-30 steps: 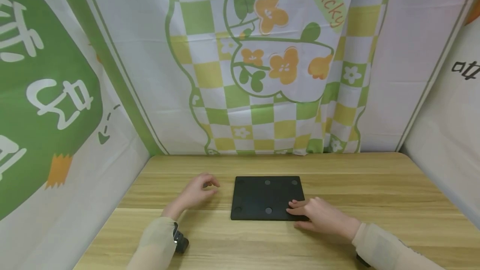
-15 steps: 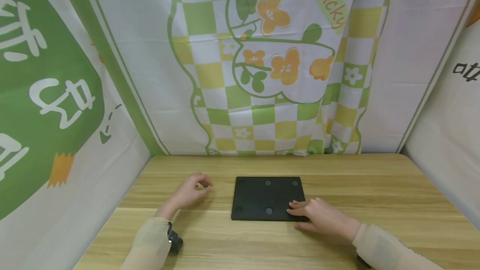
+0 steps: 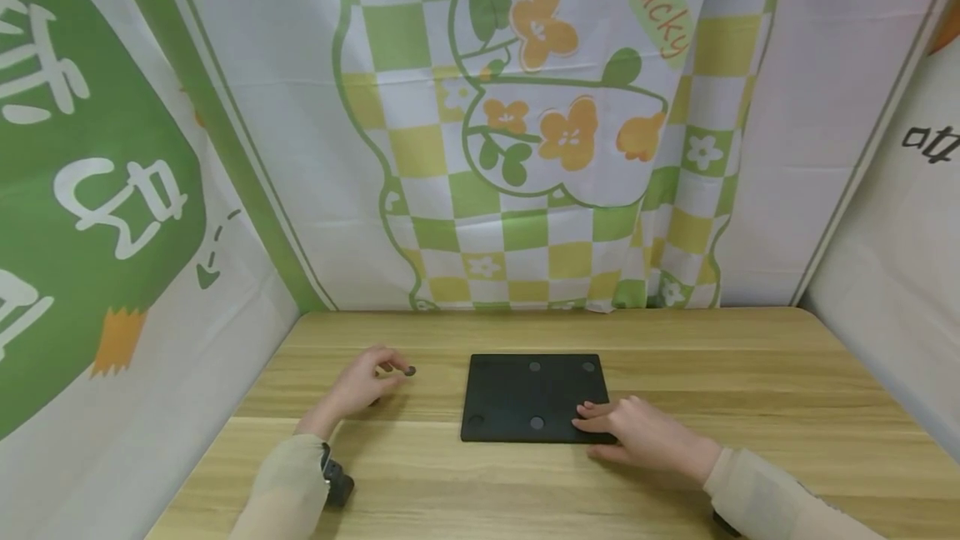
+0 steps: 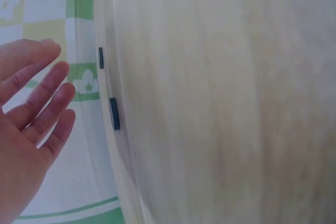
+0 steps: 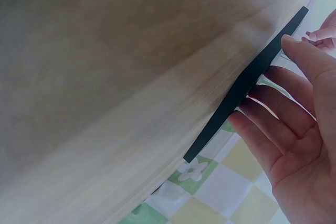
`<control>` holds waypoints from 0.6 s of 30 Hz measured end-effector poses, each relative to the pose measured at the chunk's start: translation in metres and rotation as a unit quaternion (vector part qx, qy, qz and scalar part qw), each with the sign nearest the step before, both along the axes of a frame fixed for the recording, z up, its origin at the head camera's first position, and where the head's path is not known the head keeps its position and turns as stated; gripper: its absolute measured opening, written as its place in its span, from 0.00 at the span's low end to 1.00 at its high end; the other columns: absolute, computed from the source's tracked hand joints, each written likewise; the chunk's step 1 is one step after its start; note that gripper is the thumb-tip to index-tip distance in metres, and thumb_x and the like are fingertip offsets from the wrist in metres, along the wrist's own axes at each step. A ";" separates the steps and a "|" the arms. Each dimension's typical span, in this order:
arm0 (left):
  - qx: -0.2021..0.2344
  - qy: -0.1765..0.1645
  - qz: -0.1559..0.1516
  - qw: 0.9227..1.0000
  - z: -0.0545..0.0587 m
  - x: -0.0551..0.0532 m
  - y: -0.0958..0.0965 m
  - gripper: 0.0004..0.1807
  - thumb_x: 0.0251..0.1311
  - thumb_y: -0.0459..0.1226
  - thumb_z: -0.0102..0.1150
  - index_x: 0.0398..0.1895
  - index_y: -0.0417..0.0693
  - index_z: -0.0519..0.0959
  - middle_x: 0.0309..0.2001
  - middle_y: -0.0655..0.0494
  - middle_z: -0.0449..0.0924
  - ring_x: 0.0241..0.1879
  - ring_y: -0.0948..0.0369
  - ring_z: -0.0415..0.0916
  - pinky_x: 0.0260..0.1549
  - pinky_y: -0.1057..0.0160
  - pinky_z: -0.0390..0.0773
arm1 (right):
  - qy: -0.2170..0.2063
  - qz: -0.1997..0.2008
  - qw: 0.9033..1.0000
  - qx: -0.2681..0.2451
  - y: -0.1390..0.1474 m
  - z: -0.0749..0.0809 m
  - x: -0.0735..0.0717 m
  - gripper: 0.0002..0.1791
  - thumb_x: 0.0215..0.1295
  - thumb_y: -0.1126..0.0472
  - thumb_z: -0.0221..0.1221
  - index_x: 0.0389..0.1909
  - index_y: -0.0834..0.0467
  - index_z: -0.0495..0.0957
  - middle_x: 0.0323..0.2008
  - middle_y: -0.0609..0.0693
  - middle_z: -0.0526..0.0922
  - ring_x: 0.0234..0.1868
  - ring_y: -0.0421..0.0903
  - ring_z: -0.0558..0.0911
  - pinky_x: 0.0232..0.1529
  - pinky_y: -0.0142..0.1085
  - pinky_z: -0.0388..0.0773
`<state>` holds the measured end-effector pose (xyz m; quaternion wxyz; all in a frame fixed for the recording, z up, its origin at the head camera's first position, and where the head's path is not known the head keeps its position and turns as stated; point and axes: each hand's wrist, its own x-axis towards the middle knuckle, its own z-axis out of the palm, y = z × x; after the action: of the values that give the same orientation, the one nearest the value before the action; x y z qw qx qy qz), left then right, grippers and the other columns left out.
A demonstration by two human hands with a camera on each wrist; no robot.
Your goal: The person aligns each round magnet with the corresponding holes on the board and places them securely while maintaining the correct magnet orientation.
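A flat black rectangular board lies on the table, with several round spots on its face, some grey and some dark. My right hand rests its fingertips on the board's near right corner; in the right wrist view the thumb lies against the board's edge. Left of the board, my left hand hovers over the table, fingers loosely bent. A small dark disc sits just beyond its fingertips. Another dark piece shows partly under that hand. Two dark pieces, the nearer one, stand apart from the fingers in the left wrist view.
The wooden table reaches back to a green and yellow checked curtain. Printed cloth hangs at the left and right sides. A dark wrist camera sits on the left sleeve.
My left hand has drawn back to the left, away from the board, and the small dark disc now shows clear of its fingertips. The right hand and the board have stayed in place.
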<state>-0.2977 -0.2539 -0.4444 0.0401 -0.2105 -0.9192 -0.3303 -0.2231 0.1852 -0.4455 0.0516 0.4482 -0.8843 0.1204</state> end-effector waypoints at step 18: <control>-0.007 0.000 0.015 1.000 -0.005 -0.004 -0.013 0.06 0.56 0.32 0.63 0.36 0.44 0.81 0.41 0.49 0.79 0.40 0.53 0.77 0.40 0.55 0.78 | 0.001 -0.011 1.000 0.011 0.003 -0.005 -0.002 0.22 0.62 0.49 0.61 0.53 0.57 0.80 0.54 0.55 0.80 0.54 0.48 0.81 0.47 0.43 0.82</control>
<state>-0.3015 -0.2671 -0.4493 0.0436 -0.1965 -0.9245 -0.3236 -0.2253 0.1878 -0.4508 0.0492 0.4388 -0.8905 0.1098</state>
